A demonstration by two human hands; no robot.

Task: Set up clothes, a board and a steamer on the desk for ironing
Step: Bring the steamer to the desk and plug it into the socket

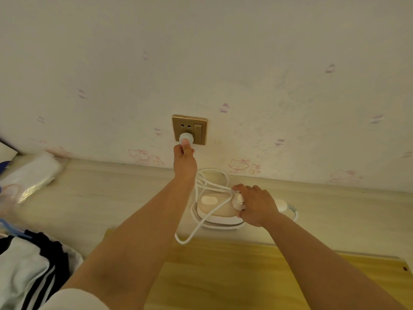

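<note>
Now the left hand (pixel 184 161) pinches the plug (pixel 185 138) at the socket (pixel 189 129), the right hand (pixel 257 205) grips the steamer (pixel 215 208); board (pixel 223 271) and clothes (pixel 29 265) lie ready.

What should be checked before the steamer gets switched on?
1. Plug at the socket: ok, the left hand holds it there; fully seated, cannot tell.
2. Socket switch on: cannot tell.
3. Steamer steady on the desk: ok, the right hand grips it.
4. Cord free of tangles: not ok, it loops over and round the steamer.
5. Board laid out: ok, it lies in front of the steamer.
6. Clothes ready: ok, piled at the left.
</note>
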